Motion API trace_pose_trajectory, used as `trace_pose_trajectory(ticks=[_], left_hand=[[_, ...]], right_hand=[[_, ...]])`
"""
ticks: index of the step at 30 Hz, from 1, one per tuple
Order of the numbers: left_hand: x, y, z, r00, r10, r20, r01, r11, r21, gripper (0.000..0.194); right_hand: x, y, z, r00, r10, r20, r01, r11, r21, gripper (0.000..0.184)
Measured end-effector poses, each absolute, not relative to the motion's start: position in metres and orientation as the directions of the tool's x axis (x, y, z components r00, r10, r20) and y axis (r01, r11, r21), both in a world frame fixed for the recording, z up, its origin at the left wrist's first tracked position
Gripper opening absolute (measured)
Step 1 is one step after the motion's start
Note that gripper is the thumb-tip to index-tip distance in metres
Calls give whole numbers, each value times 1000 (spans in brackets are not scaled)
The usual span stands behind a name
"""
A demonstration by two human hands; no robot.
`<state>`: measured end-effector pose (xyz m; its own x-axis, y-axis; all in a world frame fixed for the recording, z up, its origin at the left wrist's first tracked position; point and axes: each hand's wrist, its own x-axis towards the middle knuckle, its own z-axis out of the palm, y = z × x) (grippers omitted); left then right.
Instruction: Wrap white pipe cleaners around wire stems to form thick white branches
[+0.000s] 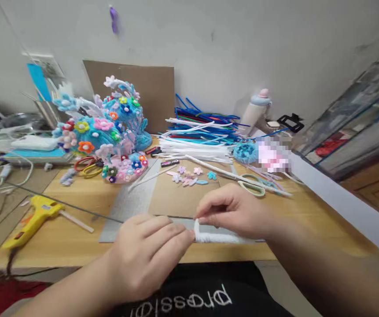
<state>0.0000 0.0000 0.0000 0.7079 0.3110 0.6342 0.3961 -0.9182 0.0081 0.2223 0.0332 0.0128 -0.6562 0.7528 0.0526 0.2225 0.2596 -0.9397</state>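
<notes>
from my remote seat i see the white fuzzy length (224, 238) just above the table's near edge, at the middle of my clock, one end bent upright. the right hand (209, 213) has thumb and forefinger pinched on that upright tip, probably to steer the bend; the left hand (156, 253) is closed, its fingertips gripping the foot of the bend, i judge to steady it, though its thumb is mostly hidden from me. at twelve o'clock, small felt-like flowers (188, 179) lie on cardboard (166, 198), seemingly gathered there to stay together, with the white stems (194, 149) stacked beyond, within easy reach. scissors (253, 187) rest at two o'clock, close by the right hand. the yellow glue gun (39, 218) lies at nine o'clock, well apart, perhaps to leave the working spot free.
</notes>
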Motion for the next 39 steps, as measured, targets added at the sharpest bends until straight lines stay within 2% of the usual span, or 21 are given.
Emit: trace_pose_trajectory(ticks=[2, 5, 10, 15, 18, 21, 23, 26, 29, 33, 36, 39], left_hand=[[2, -1, -1, 666, 340, 664, 428, -903, 34, 19], [4, 0, -6, 599, 390, 699, 497, -866, 57, 15], [7, 7, -16, 505, 468, 725, 600, -794, 94, 8], [9, 10, -20, 504, 514, 694, 602, -785, 145, 7], [9, 11, -21, 508, 529, 680, 625, -770, 131, 6], [6, 12, -20, 569, 492, 658, 634, -773, 29, 3], [4, 12, -18, 644, 456, 615, 609, -792, -51, 8], [3, 10, -13, 735, 401, 547, 547, -827, -129, 13], [4, 7, -8, 779, 349, 521, 483, -864, -143, 16], [4, 3, -5, 770, 303, 561, 402, -914, -59, 13], [2, 2, -5, 720, 304, 624, 380, -925, 12, 14], [1, 3, -9, 657, 352, 667, 417, -907, 68, 20]], right_hand=[[219, 32, -2, -687, 726, -7, 148, 131, -980, 11], [211, 23, -22, -641, 767, -30, 119, 62, -991, 15], [200, -1, -39, -408, 902, 142, 220, 248, -943, 16], [202, -3, -41, -352, 895, 273, 319, 390, -864, 16], [202, -4, -37, -434, 827, 357, 439, 540, -718, 19], [203, -9, -28, -529, 716, 455, 575, 697, -428, 19], [205, -11, -20, -570, 643, 512, 603, 750, -271, 18], [211, -6, -4, -606, 584, 540, 598, 782, -175, 16], [218, 9, 9, -634, 612, 474, 553, 786, -276, 14], [223, 31, 17, -689, 660, 299, 407, 694, -594, 8], [221, 40, 9, -690, 708, 150, 289, 460, -840, 5], [214, 36, -9, -662, 749, 30, 154, 175, -973, 13]])
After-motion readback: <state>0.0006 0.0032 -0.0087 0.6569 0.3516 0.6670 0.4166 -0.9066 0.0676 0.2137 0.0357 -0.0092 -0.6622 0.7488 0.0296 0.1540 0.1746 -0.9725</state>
